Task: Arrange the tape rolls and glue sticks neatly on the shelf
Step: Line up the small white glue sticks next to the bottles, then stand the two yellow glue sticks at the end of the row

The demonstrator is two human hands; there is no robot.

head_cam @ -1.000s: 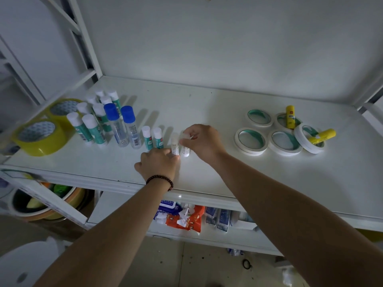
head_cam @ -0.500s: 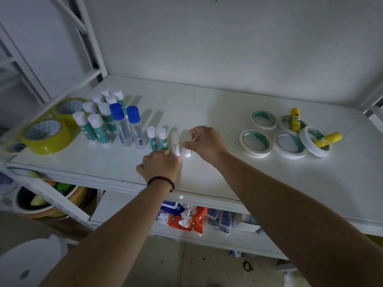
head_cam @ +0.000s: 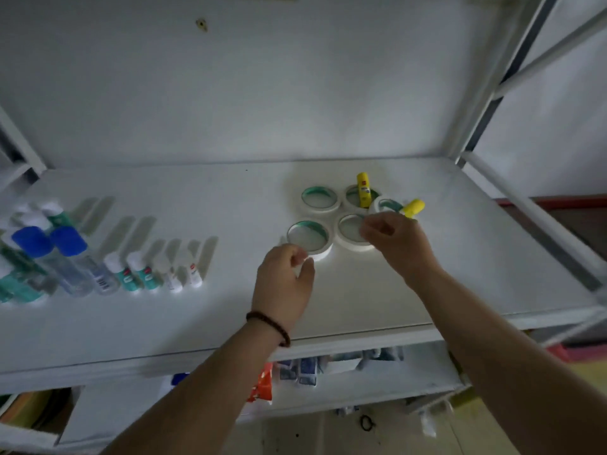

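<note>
While both hands hover mid-frame over the white shelf (head_cam: 377,290), nothing clearly held in either. Left hand (head_cam: 285,284), centre of frame, beaded bracelet (head_cam: 269,326) at the wrist: fingers loosely curled, thumb close to the forefinger, right at the near rim of the front-left tape roll (head_cam: 308,238); contact with that rim can't be told, blurred. Right hand (head_cam: 399,247), just right of centre: fingers curled inward, thumb and forefinger nearly meeting, empty as far as visible, sitting over the near-right edge of the front-right tape roll (head_cam: 349,232). Five white tape rolls with green inner cores clustered centre-right, lying flat: two in front, then rear-left roll (head_cam: 320,200), rear-middle roll (head_cam: 356,198), right roll (head_cam: 386,205) partly hidden behind the right hand. Yellow glue stick (head_cam: 363,189) lying across the rear-middle roll; second yellow glue stick (head_cam: 414,207) resting tilted on the right roll, just beyond the right fingertips. Left side of frame: upright row along the shelf front with two blue-capped bottles (head_cam: 69,257), two small teal glue sticks (head_cam: 134,272), two small white glue sticks (head_cam: 182,269), more white-capped teal sticks (head_cam: 19,277) at far left, blurred. Lower shelf at bottom centre: packets (head_cam: 297,369), red and blue, detail unreadable.
</note>
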